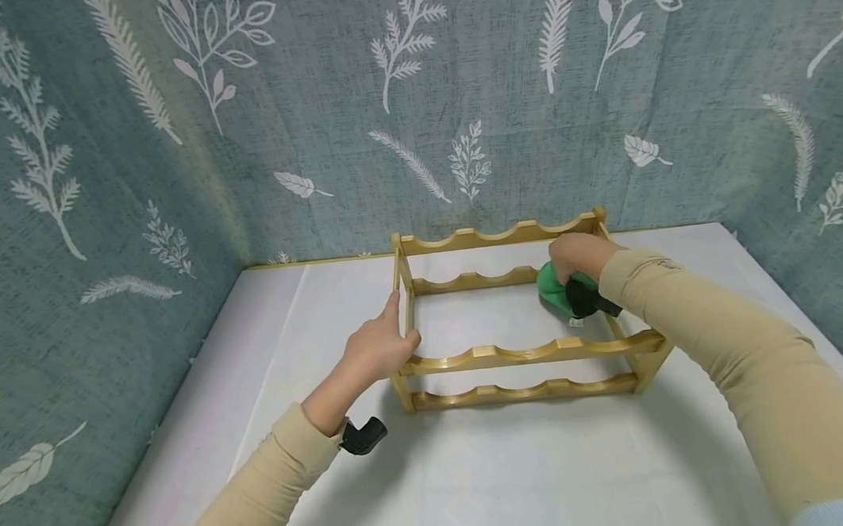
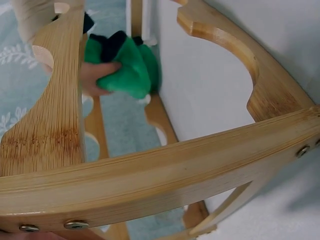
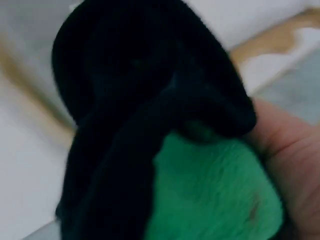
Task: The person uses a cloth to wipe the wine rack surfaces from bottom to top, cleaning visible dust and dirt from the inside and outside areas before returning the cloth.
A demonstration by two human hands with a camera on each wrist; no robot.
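A light wooden rack (image 1: 526, 356) with scalloped rails stands on the white table. My left hand (image 1: 377, 348) holds its left end, the index finger stretched along the side bar and the thumb at the front corner. Inside the rack's right part, my right hand (image 1: 577, 255) grips a soft green and black cloth item (image 1: 550, 290) with a small white tag. The left wrist view shows that bunched cloth item (image 2: 132, 75) between the rails, the right fingers around its side. Close up in the right wrist view, its black part hides much of the scene.
The white table (image 1: 518, 464) stretches around the rack. Behind it and at both sides hangs blue-green fabric (image 1: 330, 156) with white leaf prints. Screw heads (image 2: 76, 225) show on the rack's end bar. A black wrist device (image 1: 363, 436) sits at my left cuff.
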